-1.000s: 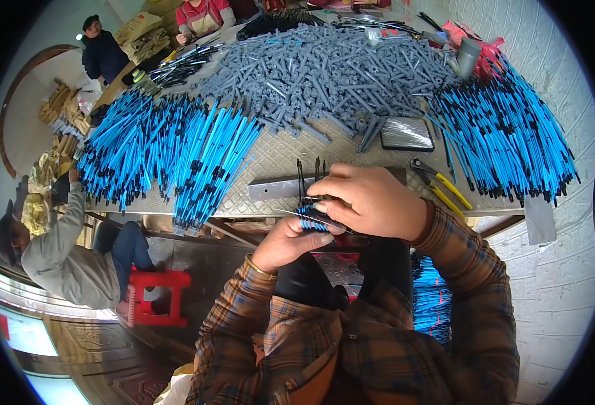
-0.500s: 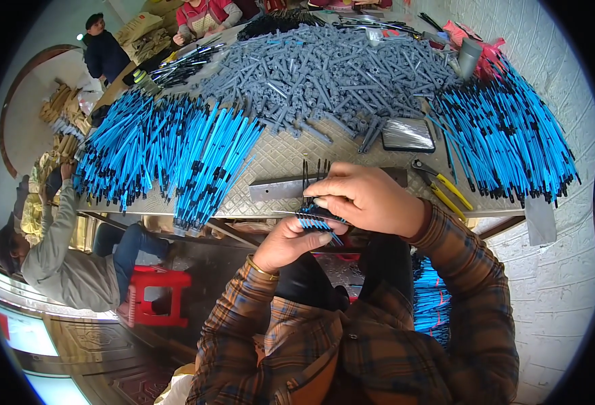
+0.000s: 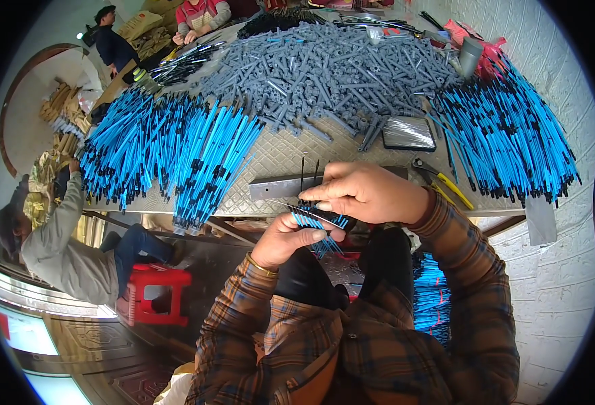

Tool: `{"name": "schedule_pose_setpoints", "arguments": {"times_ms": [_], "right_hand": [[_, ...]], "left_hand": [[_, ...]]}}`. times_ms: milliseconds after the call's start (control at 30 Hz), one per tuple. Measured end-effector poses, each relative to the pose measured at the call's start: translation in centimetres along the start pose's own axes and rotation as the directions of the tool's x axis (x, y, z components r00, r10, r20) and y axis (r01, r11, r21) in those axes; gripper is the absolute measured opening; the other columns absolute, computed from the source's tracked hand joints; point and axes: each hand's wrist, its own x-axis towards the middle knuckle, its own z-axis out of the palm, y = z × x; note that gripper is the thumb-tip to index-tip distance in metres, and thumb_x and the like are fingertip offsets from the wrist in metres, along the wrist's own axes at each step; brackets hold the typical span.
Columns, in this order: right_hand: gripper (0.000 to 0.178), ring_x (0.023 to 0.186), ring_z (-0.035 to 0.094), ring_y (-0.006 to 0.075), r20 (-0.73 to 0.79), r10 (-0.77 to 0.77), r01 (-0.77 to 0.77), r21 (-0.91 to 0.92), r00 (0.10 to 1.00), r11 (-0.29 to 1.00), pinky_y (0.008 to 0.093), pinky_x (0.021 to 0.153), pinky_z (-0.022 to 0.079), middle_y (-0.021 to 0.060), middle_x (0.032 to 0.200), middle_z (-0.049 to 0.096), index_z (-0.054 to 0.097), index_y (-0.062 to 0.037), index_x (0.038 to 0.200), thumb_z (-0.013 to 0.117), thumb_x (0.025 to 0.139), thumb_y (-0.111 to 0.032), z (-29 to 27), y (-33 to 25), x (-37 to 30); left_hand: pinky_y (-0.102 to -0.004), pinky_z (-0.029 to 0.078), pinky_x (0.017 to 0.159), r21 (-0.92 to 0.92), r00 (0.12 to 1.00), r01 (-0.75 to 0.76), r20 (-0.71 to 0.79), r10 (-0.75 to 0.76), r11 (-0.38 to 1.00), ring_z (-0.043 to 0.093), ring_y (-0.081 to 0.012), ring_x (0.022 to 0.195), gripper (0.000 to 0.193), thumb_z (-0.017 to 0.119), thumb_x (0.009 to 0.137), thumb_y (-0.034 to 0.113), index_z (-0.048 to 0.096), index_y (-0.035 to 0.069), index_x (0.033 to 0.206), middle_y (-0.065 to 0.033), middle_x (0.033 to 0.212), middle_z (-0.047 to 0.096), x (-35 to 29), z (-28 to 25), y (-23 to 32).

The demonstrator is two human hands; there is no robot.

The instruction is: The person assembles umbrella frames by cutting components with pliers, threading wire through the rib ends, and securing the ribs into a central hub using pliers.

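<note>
Over the table's near edge, my left hand is closed round a small bunch of thin blue rods with black ends, its thumb lying along them. A thin metal wire slants across the bunch. My right hand is just above and to the right, thumb and fingers pinched at the bunch's black ends. Two dark thin tips stand up beyond its fingers. Exactly what this pinch holds is hidden by the fingers. Behind the hands lies a grey metal bar with a small hole.
Blue rods heap at left and right, with a pile of grey plastic parts between. A tray of thin metal pins and yellow-handled pliers lie at right. A co-worker sits left near a red stool.
The rods in my left hand now fan out more, and the wire tilts more steeply. Fewer dark tips show above my right hand. The standing person at far left has shifted right.
</note>
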Motion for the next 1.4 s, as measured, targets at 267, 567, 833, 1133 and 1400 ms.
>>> {"name": "schedule_pose_setpoints", "arguments": {"times_ms": [267,567,833,1133,1400], "right_hand": [[0.019,0.068,0.053,0.0215,-0.195,-0.027,0.03,0.011,0.98,1.0,0.0301,0.06,0.043,0.0082,0.081,0.052,0.06,-0.0038,0.1,0.056,0.082,-0.006,2.0,0.3,0.2],[0.014,0.068,0.054,0.0237,-0.278,-0.067,0.091,0.073,0.958,0.993,0.0321,0.059,0.043,0.0092,0.08,0.052,0.06,-0.0032,0.094,0.057,0.081,-0.007,2.0,0.2,-0.2],[0.012,0.058,0.051,0.026,-0.223,0.02,-0.093,-0.321,0.975,0.942,0.0343,0.053,0.04,0.0119,0.07,0.051,0.058,-0.0015,0.077,0.06,0.079,-0.013,1.2,-2.4,1.6],[0.009,0.06,0.049,0.0168,-0.168,0.097,-0.125,-0.17,0.981,0.977,0.0269,0.053,0.037,0.0091,0.07,0.05,0.059,0.0007,0.086,0.058,0.08,-0.007,2.6,-2.0,2.2],[0.011,0.063,0.047,0.0075,-0.17,0.382,-0.36,0.148,0.908,0.921,0.0232,0.056,0.038,0.0054,0.071,0.05,0.058,0.0011,0.089,0.057,0.082,-0.008,-0.6,-1.7,-0.4]], "left_hand": [[-0.0292,0.044,0.087,-0.044,1.0,-0.006,-0.006,0.006,0.999,0.059,-0.0159,0.095,0.022,0.055,0.086,0.007,0.06,0.0,0.106,-0.0096,0.098,0.065,0.0,-0.1,-0.2],[-0.0282,0.044,0.086,-0.045,1.0,-0.02,-0.007,0.02,0.999,0.058,-0.0142,0.093,0.021,0.055,0.085,0.006,0.061,0.001,0.104,-0.0085,0.097,0.065,0.4,0.7,-0.1],[-0.0256,0.046,0.078,0.378,0.997,-0.043,-0.042,0.064,0.925,0.057,-0.0082,0.087,0.018,0.06,0.082,0.004,0.064,0.005,0.1,-0.0002,0.091,0.065,0.8,1.0,-0.3],[-0.0262,0.046,0.078,0.402,0.992,-0.071,-0.068,0.107,0.913,0.058,-0.0093,0.085,0.014,0.06,0.083,0.005,0.063,0.004,0.097,-0.0015,0.091,0.065,-0.3,0.3,-1.8],[-0.0259,0.044,0.081,0.327,0.981,-0.175,-0.021,0.192,0.929,0.057,-0.0109,0.09,0.015,0.058,0.083,0.002,0.063,0.004,0.097,-0.0021,0.094,0.064,1.2,0.2,-1.5]]}}
